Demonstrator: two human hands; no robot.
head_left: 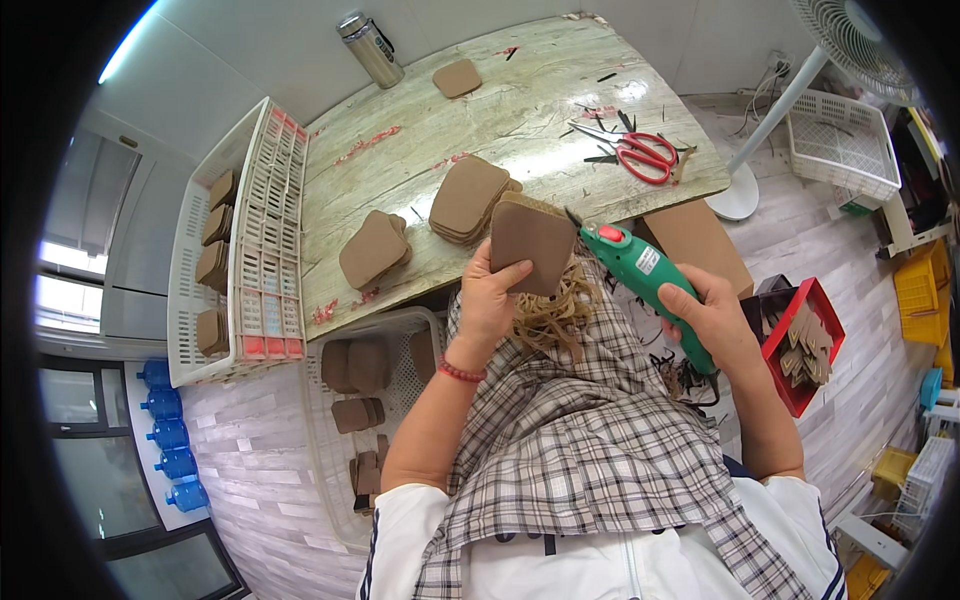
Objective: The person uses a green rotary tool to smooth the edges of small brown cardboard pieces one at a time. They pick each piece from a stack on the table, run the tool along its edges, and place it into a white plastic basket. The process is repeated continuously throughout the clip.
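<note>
Brown, flat and round-cornered, the panel is held up tilted just off the centre of the view, toward one o'clock, at the near edge of the table. Its face is smooth, dark and even; a paler, rough-looking edge shows along its twelve o'clock side. Left hand: clamped on the panel at its seven o'clock corner, thumb flat across the face. Right hand: fingers closed around the green cutter, thumb on the casing, apart from the red button. The cutter's dark tip points between ten and eleven o'clock, at the panel's right edge; contact cannot be confirmed.

Tan strips hang at six o'clock from the panel, over the checked apron. One stack of brown pieces sits at ten o'clock from the panel, red-handled scissors at two.

Obscured: the left fingers behind the panel, its reverse side, and part of the right-hand grip. Whether the panel is single or layered cannot be determined. The fan, at two o'clock, is cut off by the dark rim.
</note>
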